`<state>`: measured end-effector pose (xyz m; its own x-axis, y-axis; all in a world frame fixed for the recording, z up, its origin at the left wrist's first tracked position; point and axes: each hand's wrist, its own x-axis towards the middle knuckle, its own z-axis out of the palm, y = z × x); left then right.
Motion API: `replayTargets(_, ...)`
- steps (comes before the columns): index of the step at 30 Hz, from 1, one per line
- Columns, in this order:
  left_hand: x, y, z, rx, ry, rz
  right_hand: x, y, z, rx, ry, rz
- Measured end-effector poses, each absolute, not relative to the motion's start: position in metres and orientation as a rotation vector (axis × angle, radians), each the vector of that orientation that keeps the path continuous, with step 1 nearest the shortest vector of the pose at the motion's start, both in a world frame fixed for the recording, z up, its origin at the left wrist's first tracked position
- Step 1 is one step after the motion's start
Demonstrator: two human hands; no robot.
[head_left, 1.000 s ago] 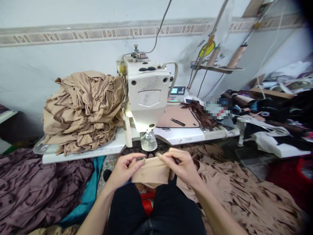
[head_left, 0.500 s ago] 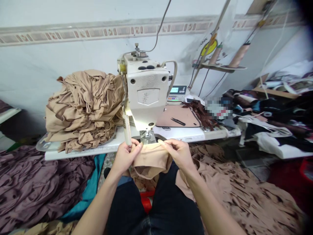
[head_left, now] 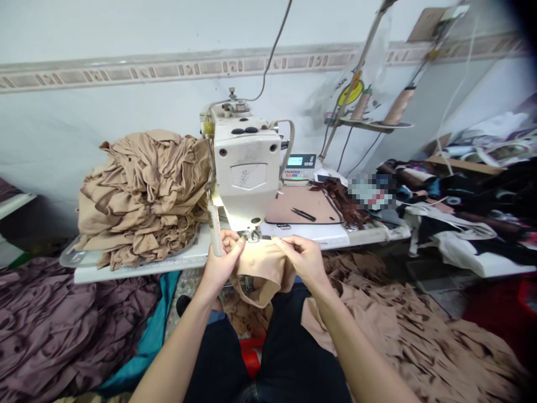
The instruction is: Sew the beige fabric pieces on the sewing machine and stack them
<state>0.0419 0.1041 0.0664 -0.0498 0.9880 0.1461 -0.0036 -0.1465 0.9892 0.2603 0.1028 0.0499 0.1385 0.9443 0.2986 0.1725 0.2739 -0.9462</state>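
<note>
A piece of beige cloth (head_left: 260, 266) sags in a loop just in front of the sewing machine's foot (head_left: 253, 235); the left hand (head_left: 220, 260) grips its edge with closed fingers; the right hand (head_left: 300, 260) pinches the other side between fingertips; the sewing machine (head_left: 245, 168) stands on a white table (head_left: 126, 275); a heap of beige cloth (head_left: 140, 201) sits to its left; small snips (head_left: 303, 214) lie on a tan mat (head_left: 289, 206) to its right
</note>
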Motion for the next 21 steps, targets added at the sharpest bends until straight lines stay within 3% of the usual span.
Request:
replayTargets(4, 0.03, 0.101, 0.064, 1.349, 1.233, 1.362, 0.269, 0.084, 0.04, -1.215, -1.313, 0.82)
replayTargets(8, -0.005, 0.099, 0.077, 1.523, 1.333, 1.369, 0.292, 0.054, 0.014, -1.281, -1.299, 1.079)
replayTargets(14, -0.065, 0.11, 0.134, 1.771, 1.616, 1.532, 0.321, 0.036, -0.032, -1.362, -0.913, 1.239)
replayTargets(21, -0.085, 0.159, 0.206, 2.297, 2.198, 1.541, 0.286, 0.036, -0.02, -1.328, -1.048, 1.321)
